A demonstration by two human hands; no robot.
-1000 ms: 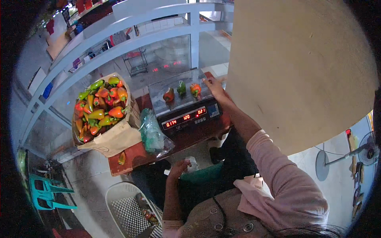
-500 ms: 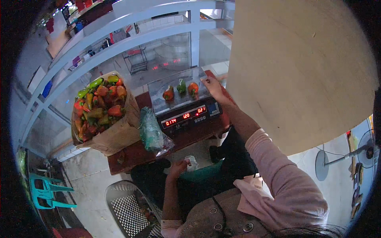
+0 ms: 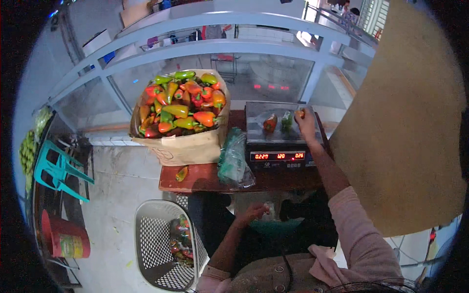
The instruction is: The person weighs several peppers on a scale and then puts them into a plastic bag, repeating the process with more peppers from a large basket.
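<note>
Through the head view I saw the right hand (image 3: 306,128) beyond the front edge of the table (image 3: 207,181), a brown board (image 3: 415,146) near on its right. It pinched an orange pepper (image 3: 299,113) over the scale (image 3: 264,137), right of a green pepper (image 3: 287,121) and a dull red pepper (image 3: 269,123). The left hand (image 3: 255,213) was curled beside clear plastic (image 3: 271,210); I couldn't tell if it gripped it. Mixed peppers (image 3: 181,111) heaped the paper bag (image 3: 195,152); the grey basket (image 3: 152,244) held reddish pieces (image 3: 181,248).
</note>
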